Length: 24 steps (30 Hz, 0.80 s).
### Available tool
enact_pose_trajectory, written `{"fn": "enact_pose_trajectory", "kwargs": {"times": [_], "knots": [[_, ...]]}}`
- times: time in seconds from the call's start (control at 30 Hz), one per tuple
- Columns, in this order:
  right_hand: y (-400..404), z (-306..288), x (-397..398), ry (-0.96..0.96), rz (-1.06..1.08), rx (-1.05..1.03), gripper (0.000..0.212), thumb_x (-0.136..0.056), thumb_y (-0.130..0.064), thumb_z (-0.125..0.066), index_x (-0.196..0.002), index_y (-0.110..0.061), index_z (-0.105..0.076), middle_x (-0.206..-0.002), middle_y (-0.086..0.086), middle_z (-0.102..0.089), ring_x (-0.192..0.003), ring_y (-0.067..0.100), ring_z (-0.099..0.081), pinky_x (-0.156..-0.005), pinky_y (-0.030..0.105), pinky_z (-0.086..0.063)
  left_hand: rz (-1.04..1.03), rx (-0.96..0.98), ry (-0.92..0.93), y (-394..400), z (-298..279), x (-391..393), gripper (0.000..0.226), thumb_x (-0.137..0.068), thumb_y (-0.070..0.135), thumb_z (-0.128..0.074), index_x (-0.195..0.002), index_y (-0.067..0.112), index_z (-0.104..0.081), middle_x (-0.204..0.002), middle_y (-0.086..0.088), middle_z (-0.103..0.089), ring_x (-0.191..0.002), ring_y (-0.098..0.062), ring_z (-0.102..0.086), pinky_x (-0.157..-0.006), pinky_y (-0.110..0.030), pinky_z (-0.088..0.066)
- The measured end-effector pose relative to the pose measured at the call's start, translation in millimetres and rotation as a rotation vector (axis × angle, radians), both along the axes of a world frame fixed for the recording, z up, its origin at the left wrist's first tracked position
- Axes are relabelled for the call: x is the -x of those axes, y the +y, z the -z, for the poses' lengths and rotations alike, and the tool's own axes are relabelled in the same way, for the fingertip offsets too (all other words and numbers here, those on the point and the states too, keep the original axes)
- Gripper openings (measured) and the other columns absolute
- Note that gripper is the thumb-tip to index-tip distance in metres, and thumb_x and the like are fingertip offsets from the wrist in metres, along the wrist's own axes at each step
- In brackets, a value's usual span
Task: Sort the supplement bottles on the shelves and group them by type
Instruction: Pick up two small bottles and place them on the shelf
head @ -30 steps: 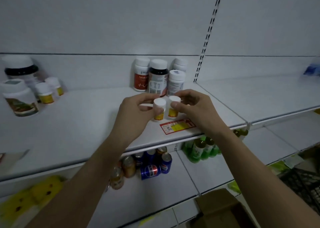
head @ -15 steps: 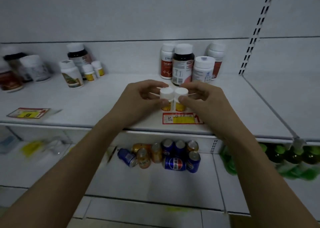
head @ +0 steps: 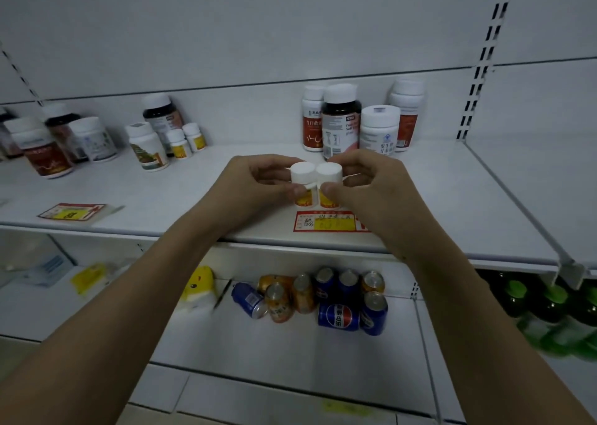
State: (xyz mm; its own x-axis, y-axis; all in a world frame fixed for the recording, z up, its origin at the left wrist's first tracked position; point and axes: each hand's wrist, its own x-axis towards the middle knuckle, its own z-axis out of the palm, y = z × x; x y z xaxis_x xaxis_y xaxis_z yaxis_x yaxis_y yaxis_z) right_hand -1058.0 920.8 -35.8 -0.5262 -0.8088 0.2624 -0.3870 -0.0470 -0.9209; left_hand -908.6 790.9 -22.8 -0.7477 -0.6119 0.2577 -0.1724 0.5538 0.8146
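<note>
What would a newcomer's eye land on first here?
Two small yellow-labelled bottles pinched side by side at the shelf's front, one in the left hand, one in the right hand. Behind them stand four bigger bottles; below, a jumble of soda cans.

White metal shelving (head: pixel 452 198) stands against a white back panel (head: pixel 258 20) (dim, even lighting). Slotted black uprights (head: pixel 484 56) divide the bays. A lower shelf (head: pixel 290 353) sits beneath.
</note>
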Motion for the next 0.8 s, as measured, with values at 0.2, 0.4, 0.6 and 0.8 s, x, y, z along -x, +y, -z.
{"fn": "enact_pose_trajectory", "kwargs": {"times": [0.2, 0.4, 0.6, 0.8], "knots": [[-0.3, -1.3, -0.9, -0.014, 0.01, -0.019, 0.046, -0.082, -0.019, -0.077, -0.123, -0.025, -0.057, -0.113, -0.005, -0.064, -0.096, 0.011, -0.065, -0.077, 0.027, -0.058, 0.023, -0.064, 0.016, -2.7, -0.9, -3.7, 0.048, -0.082, 0.011, -0.074, -0.124, 0.03, -0.062, -0.087, 0.012, -0.076, -0.086, -0.003, -0.072, -0.071, -0.009, -0.052], [15.8, -17.6, -18.1, -0.069, 0.177, 0.104, 0.024, -0.094, -0.033, -0.06, -0.114, -0.021, -0.062, -0.107, -0.012, -0.063, -0.1, 0.004, -0.058, -0.083, 0.022, -0.049, -0.126, -0.358, 0.178, 3.7, -17.8, -16.1, 0.042, -0.097, 0.041, -0.053, -0.128, 0.015, -0.061, -0.115, -0.008, -0.072, -0.097, -0.022, -0.072, -0.087, -0.035, -0.057], [8.7, -77.7, -57.3, 0.196, 0.117, 0.145, 0.014, -0.095, -0.026, -0.055, -0.094, -0.018, -0.065, -0.088, -0.003, -0.07, -0.085, 0.014, -0.066, -0.081, 0.036, -0.056, -0.202, 0.06, -0.126, -12.7, -72.0, -81.0, 0.056, -0.096, 0.064, -0.03, -0.114, 0.025, -0.066, -0.113, 0.003, -0.066, -0.106, -0.018, -0.061, -0.097, -0.038, -0.046], [-64.7, -120.1, -179.0, 0.581, -0.134, -0.18, 0.027, -0.094, -0.042, -0.052, -0.089, -0.019, -0.066, -0.093, 0.0, -0.068, -0.083, 0.019, -0.062, -0.068, 0.029, -0.047, -0.368, 0.348, -0.291, -49.1, -109.2, -212.2, 0.055, -0.096, 0.059, -0.037, -0.109, 0.016, -0.068, -0.102, 0.001, -0.067, -0.094, -0.018, -0.06, -0.084, -0.033, -0.047]]}}
